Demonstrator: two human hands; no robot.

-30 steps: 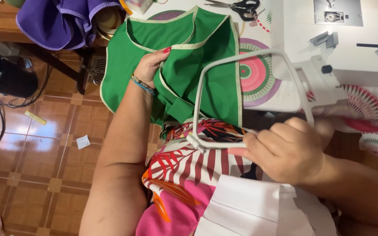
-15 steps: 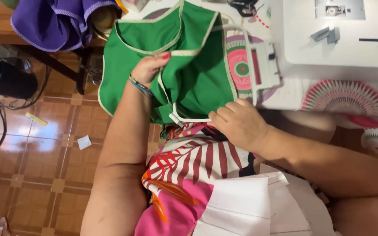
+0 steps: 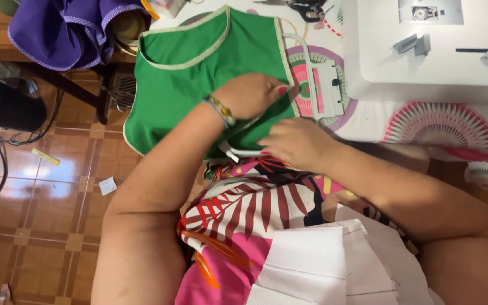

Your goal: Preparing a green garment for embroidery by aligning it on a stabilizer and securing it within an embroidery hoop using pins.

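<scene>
A big white sewing machine (image 3: 425, 51) sits on a cloth with pink fan shapes (image 3: 439, 124). Black scissors (image 3: 306, 8) lie left of the machine. Far to its left, purple fabric (image 3: 69, 31) hangs above the brown tiled floor (image 3: 40, 214).
</scene>
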